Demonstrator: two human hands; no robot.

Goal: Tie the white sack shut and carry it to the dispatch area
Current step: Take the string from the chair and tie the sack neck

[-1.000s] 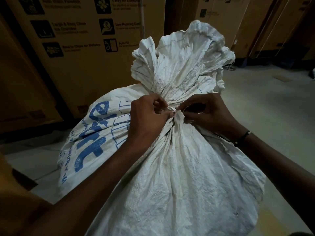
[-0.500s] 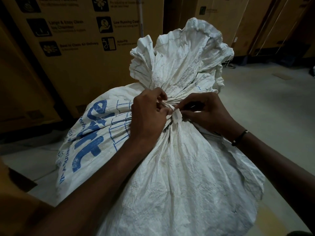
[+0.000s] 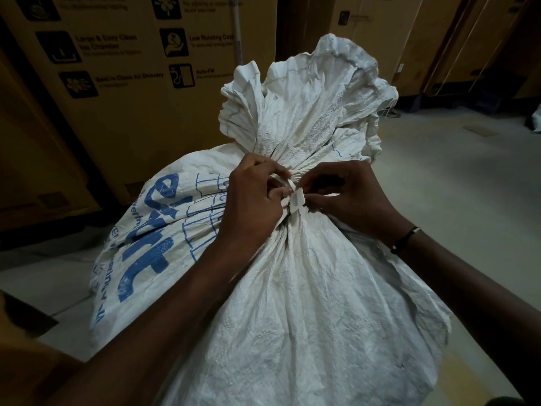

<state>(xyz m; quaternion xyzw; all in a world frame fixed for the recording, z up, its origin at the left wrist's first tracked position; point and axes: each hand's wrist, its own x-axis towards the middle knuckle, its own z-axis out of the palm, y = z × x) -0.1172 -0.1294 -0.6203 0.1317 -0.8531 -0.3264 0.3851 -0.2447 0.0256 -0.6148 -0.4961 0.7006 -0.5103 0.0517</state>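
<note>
I see a pale grey concrete floor (image 3: 456,183) stretching away beyond my right hand (image 3: 348,197). The white sack (image 3: 307,288) stands on it directly under both my hands. Past my left hand (image 3: 251,206), tall brown cardboard cartons (image 3: 123,112) rest on the same floor, with more cartons (image 3: 424,39) beyond the right hand.

A warehouse: stacked appliance cartons (image 3: 140,92) on concrete floor (image 3: 468,186).

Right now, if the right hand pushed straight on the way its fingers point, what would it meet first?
The white tie strip at the white sack neck, then probably the left hand just beyond; depth is unclear.
</note>
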